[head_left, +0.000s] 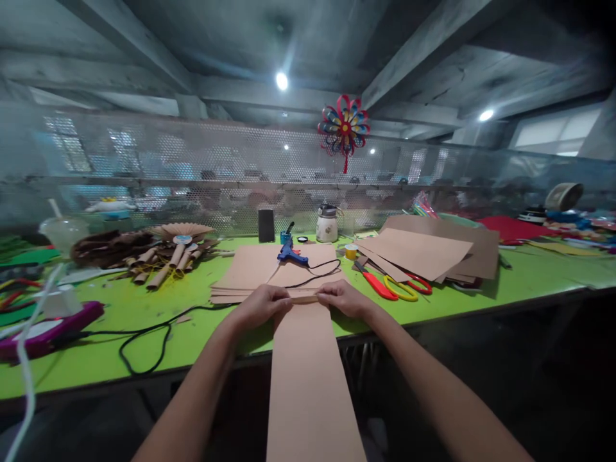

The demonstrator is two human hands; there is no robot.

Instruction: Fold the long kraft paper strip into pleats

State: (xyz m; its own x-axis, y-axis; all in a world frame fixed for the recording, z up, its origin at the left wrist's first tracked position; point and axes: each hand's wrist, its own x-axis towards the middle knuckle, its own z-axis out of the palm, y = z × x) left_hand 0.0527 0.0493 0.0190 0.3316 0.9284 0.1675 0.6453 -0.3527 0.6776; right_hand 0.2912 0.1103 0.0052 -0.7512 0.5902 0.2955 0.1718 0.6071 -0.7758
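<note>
From the head view, works at one long, bright green table (192, 339) in a dim room, under one beamed concrete ceiling (308, 38) with two bright lamps (282, 81), facing one perforated screen (240, 154) on the far side and one hanging flower ornament (345, 127) in red, blue and yellow. Holds one long brown paper strip (308, 385) in the middle, running from the table's near edge further toward the near side. Pinches a narrow fold at its far end twice over: left corner in the left hand (264, 301), right corner in the right hand (342, 299). Just beyond, one stack of brown sheets (250, 264), too overlapped to count, under one blue glue gun (292, 253). Farther off, one black block (265, 226) and one pale flask (327, 228). To the right, one yellow spool (351, 253), two red handles (380, 286), one yellow handle (403, 297) and one larger brown pile (423, 250). To the left, one purple power strip (89, 317) and several paper fans (187, 229), too tangled to count.
</note>
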